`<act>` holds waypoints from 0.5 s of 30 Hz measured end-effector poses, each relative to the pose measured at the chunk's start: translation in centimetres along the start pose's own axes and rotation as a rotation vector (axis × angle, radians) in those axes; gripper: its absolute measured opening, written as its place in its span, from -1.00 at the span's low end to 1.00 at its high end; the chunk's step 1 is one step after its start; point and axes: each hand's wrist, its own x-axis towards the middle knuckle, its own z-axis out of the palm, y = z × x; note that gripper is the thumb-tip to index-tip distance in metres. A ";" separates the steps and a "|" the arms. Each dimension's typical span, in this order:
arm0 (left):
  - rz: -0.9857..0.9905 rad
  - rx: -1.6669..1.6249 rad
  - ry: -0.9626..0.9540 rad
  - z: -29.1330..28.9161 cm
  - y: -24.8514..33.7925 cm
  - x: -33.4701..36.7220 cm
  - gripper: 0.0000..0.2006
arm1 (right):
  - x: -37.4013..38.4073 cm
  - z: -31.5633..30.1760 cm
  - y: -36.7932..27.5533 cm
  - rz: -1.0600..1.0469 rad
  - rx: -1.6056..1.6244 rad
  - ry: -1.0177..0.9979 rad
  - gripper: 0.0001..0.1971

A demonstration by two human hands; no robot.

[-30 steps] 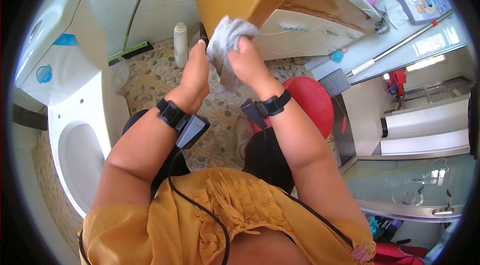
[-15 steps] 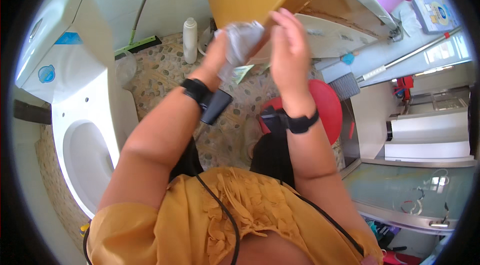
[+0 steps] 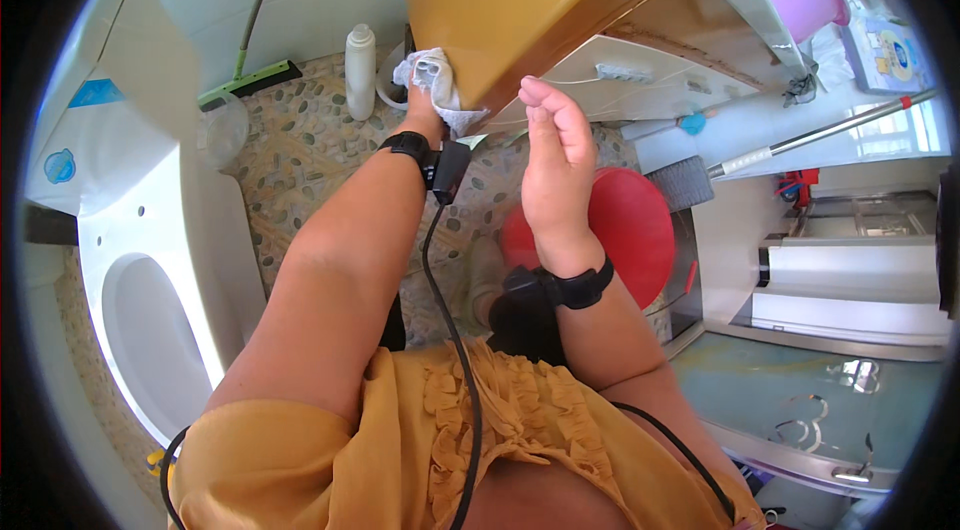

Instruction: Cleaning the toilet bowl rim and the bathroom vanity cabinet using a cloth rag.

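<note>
A white cloth [image 3: 436, 73] is in my left hand [image 3: 424, 113], against the lower corner of a yellow-brown cabinet [image 3: 500, 5]. The cloth and the cabinet edge hide most of those fingers. My right hand [image 3: 557, 165] is raised in front of the cabinet's pale door, apart from it. Its fingers lie side by side, loosely bent and not closed into a fist, with nothing visible in them. Both wrists carry black straps with small dark boxes.
A white bottle [image 3: 360, 75] stands left of the cabinet, with a green floor squeegee [image 3: 248, 83] by the wall. The toilet [image 3: 160, 230] is at my left. A red basin or stool [image 3: 630, 240] sits beyond my right wrist. A long-handled brush [image 3: 682, 184] lies at the right.
My left hand has moved left with the cloth, onto the cabinet's lower corner. The right hand has come slightly lower and nearer to me. The view has shifted a little.
</note>
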 end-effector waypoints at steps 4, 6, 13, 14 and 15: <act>-0.209 -0.111 -0.029 -0.3 -2.0 0.0 -0.58 | 0.2 -0.5 0.8 -0.070 -0.055 -0.007 -0.78; -0.308 -0.121 -0.046 -0.2 -2.6 -0.4 -0.60 | 0.2 -1.0 1.0 -0.039 -0.029 -0.002 -0.75; -0.738 -0.191 -0.088 -0.9 -0.4 -2.5 -0.64 | 0.6 -1.6 0.3 -0.044 -0.037 0.069 -0.77; -0.822 -0.227 -0.100 -0.3 0.7 -3.1 -0.64 | 0.7 -2.0 0.3 -0.034 -0.056 0.073 -0.77; -0.908 -0.276 -0.104 0.0 1.8 -3.7 -0.64 | 0.7 -2.2 0.2 -0.024 -0.073 0.075 -0.77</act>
